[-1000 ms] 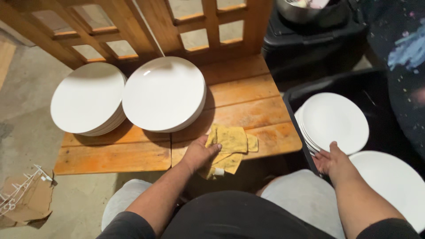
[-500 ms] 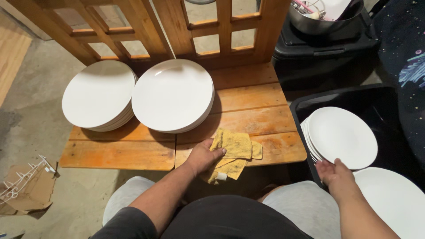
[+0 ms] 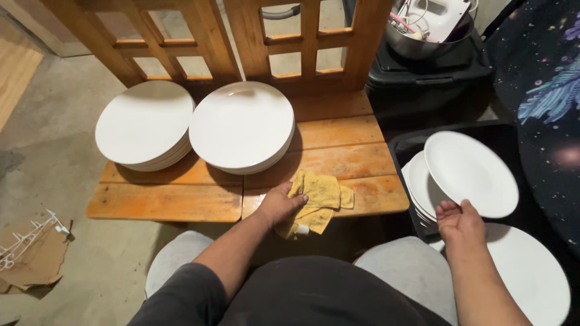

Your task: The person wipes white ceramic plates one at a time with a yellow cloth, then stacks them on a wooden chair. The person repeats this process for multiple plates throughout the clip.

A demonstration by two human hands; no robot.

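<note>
Right hand (image 3: 460, 222) pinches near rim of white plate (image 3: 471, 174), tilted up over plate stack (image 3: 417, 190) in black tub (image 3: 402, 148), right of frame. Left hand (image 3: 279, 205) closed on yellow cloth (image 3: 317, 196), centre of wooden worktop (image 3: 338, 157). Plate lies right of cloth, well apart.

The left hand (image 3: 279, 205) covers the near corner of the yellow cloth (image 3: 319, 198), so its grip underneath cannot be seen. The right hand (image 3: 460, 224) shows only its back; the fingers under the lifted white plate (image 3: 471, 174) are hidden. That plate hides most of the stack (image 3: 417, 192) below it in the black tub (image 3: 403, 145), so the plates there cannot be counted. The large plate (image 3: 524, 271) at lower right is cut off by the frame edge. The metal bowl (image 3: 423, 43) at the top is cropped, its contents unclear. The white wire rack (image 3: 24, 242) runs off the left edge.
</note>
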